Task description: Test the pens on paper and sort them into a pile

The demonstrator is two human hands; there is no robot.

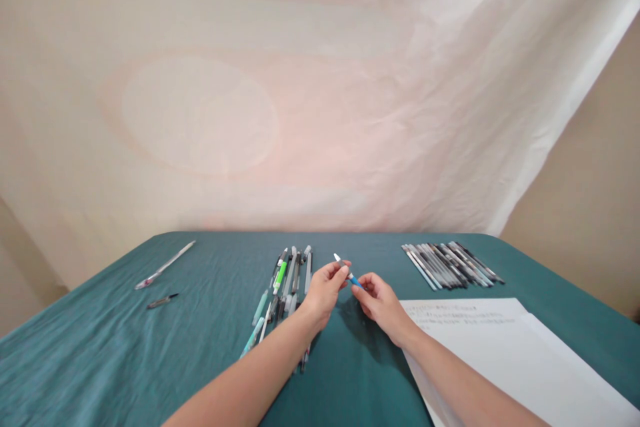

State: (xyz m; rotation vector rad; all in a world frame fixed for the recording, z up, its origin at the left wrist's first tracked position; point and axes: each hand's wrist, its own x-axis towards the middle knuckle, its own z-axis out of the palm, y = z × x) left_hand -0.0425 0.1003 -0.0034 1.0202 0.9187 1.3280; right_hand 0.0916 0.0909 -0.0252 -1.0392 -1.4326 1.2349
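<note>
Both my hands meet over the middle of the teal tablecloth [100, 347]. My left hand [324, 290] and my right hand [381, 300] pinch the two ends of a blue and white pen [346, 270], held tilted just above the cloth. A loose pile of several pens and markers [287, 280], one of them green, lies directly left of my left hand.
A neat row of several dark pens [450, 265] lies at the far right. A white sheet of paper [500, 353] with faint handwriting covers the near right. A long clear pen [165, 265] and a short dark piece [161, 301] lie at the far left. A pale cloth hangs behind.
</note>
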